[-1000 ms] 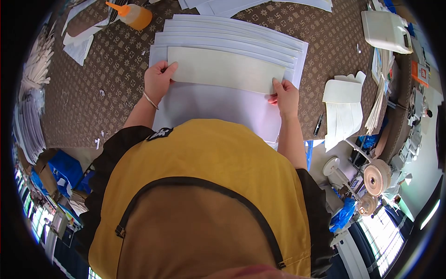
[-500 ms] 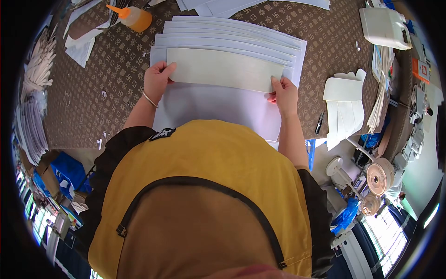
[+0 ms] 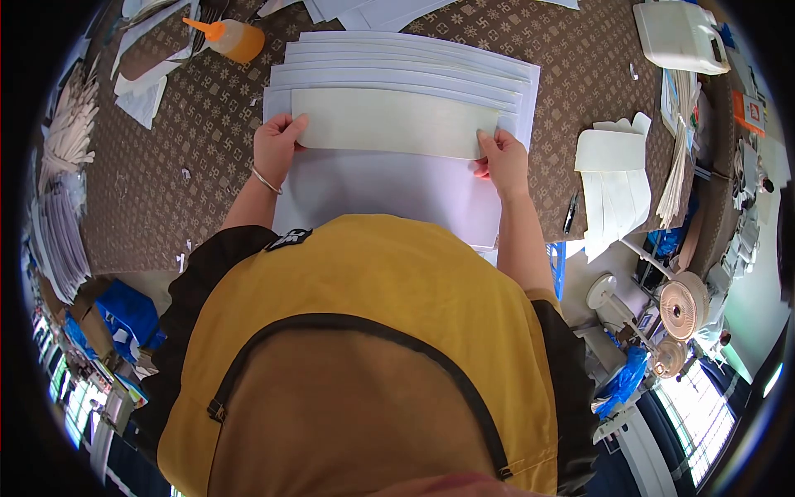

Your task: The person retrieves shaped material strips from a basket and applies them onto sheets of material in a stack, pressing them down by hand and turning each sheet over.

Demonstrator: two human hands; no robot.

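A long cream strip of card (image 3: pixel 389 123) lies across a stack of pale sheets (image 3: pixel 381 186), whose far edges are fanned in steps. At the strip's left end, my left hand (image 3: pixel 277 149) pinches it, thumb on top and fingers under the edge. My right hand (image 3: pixel 503 157) grips the right end the same way, thumb on the upper face. A bracelet circles my left wrist. Beneath the strip, the middle of the sheets is hidden.
An orange-tipped glue bottle (image 3: pixel 236 40) is at the back left of the patterned table (image 3: pixel 199 149). To the right are cream cut pieces (image 3: pixel 614 170), a pen (image 3: pixel 570 213), a white jug (image 3: pixel 679 40) and a bundle of strips (image 3: pixel 677 157). Beyond the table stands a fan (image 3: pixel 681 306).
Both hands keep hold of the strip, which lies almost the same on the stack. The view has shifted slightly, so the table things appear a little displaced.
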